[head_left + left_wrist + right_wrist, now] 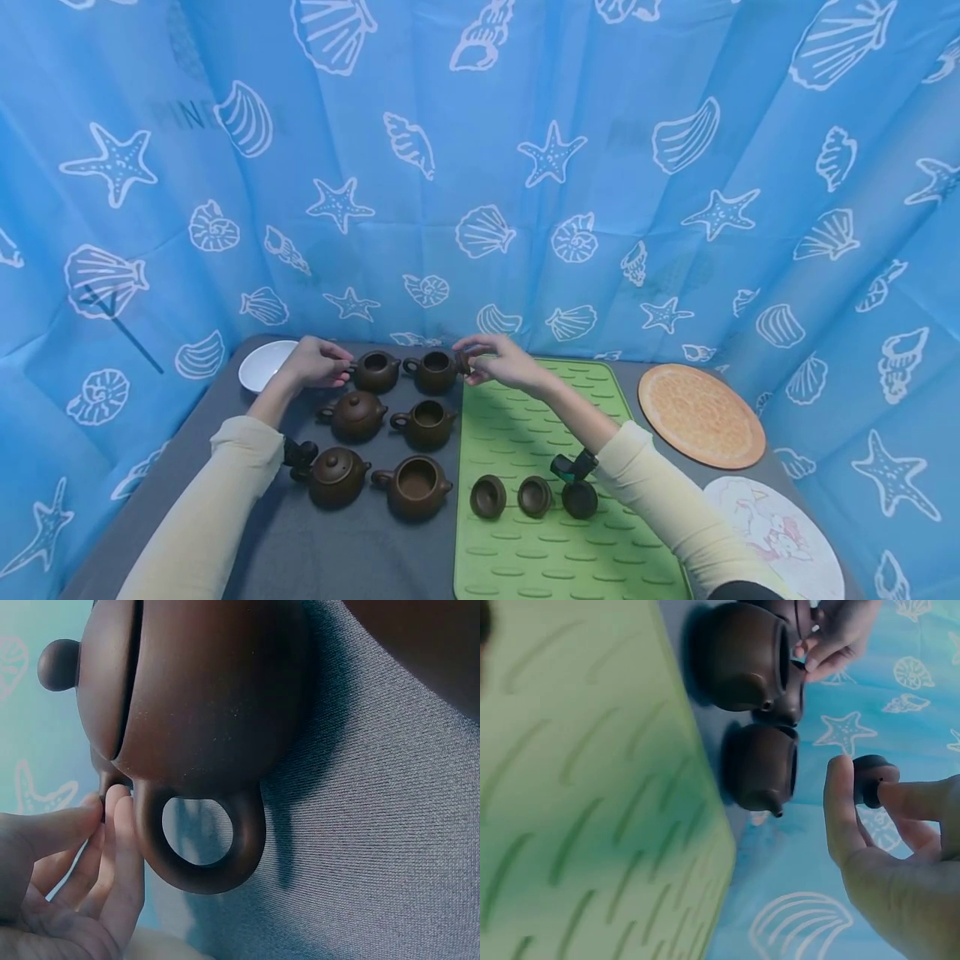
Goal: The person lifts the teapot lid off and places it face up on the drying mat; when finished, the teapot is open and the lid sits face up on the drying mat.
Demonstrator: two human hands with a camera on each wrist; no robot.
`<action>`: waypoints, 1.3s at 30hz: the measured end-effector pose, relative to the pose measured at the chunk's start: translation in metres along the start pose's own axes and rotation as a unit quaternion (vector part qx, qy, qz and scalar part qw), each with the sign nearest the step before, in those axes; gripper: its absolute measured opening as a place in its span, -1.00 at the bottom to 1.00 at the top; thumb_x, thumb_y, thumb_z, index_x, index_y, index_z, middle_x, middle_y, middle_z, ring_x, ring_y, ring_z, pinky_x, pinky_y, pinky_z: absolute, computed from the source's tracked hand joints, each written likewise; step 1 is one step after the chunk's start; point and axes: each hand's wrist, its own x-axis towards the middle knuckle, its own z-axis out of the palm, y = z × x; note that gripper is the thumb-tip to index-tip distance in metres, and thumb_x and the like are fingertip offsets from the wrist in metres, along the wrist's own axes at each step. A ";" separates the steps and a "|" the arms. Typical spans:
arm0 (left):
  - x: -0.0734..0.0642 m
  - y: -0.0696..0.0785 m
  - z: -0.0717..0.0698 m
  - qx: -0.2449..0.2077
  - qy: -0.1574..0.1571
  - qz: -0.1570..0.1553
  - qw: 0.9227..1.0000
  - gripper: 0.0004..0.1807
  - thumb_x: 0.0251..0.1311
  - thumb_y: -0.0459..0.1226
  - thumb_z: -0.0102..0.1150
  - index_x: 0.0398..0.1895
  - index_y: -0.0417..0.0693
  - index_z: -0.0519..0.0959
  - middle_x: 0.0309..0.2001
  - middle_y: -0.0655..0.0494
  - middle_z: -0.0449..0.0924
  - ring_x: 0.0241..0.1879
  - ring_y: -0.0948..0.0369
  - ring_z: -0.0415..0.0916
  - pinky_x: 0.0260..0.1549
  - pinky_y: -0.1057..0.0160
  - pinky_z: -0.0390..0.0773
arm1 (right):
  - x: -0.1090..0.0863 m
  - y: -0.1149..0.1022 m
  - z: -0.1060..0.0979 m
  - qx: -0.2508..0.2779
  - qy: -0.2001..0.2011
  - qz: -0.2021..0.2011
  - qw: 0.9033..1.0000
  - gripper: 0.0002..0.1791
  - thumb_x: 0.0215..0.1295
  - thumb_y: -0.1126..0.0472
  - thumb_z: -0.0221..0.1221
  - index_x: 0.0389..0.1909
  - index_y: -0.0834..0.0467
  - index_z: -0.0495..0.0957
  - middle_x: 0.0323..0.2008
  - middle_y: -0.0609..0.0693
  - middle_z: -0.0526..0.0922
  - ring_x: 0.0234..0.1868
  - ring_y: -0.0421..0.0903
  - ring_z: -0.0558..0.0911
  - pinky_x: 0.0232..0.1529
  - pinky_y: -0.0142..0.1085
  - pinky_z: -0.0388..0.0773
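Observation:
My left hand (321, 363) pinches the handle of a small brown teapot (377, 377) without a lid in the back row. In the left wrist view, a lidded teapot (217, 697) stands in front of the fingers and hides most of that pot. A small dark teapot lid (871, 778) is held between the thumb and fingers of my right hand (498, 363). That lid is beside a second lidless teapot (435, 377), above the mat's back left corner. Nearer on the cloth are another lidded teapot (337, 479) and two open ones.
Three brown lids, one of them the middle lid (535, 497), lie on the green mat (540, 567). At the back left is a white bowl (262, 367). A round orange-brown mat (701, 417) and a round white printed mat (787, 533) lie right. Behind hangs a blue curtain (480, 167).

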 end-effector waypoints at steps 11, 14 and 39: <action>0.001 0.001 0.001 0.005 0.011 -0.006 1.000 -0.70 0.61 -0.38 0.09 0.21 -0.40 0.64 -0.05 -0.24 0.75 -0.22 0.17 0.80 0.00 0.04 0.87 | -0.040 0.033 -0.002 -0.061 -0.067 -0.016 0.996 -0.45 0.49 0.32 0.32 0.43 0.33 0.46 0.37 0.43 0.55 0.37 0.38 0.62 0.26 -0.09 0.78; 0.003 -0.001 0.002 0.004 0.011 -0.009 1.000 -0.70 0.61 -0.37 0.10 0.21 -0.39 0.65 -0.03 -0.23 0.74 -0.20 0.15 0.80 0.00 0.06 0.88 | -0.045 0.042 -0.001 -0.050 -0.064 -0.011 0.997 -0.41 0.42 0.39 0.36 0.41 0.41 0.43 0.33 0.43 0.57 0.34 0.33 0.65 0.19 -0.20 0.80; 0.004 -0.004 0.001 0.001 0.008 -0.003 1.000 -0.69 0.61 -0.35 0.11 0.22 -0.38 0.65 -0.01 -0.23 0.75 -0.18 0.13 0.81 -0.04 0.08 0.88 | -0.066 0.064 0.019 -0.094 -0.097 -0.003 0.991 -0.54 0.28 0.49 0.41 0.21 0.38 0.63 0.08 0.36 0.71 -0.25 -0.07 0.82 -0.17 -0.36 0.83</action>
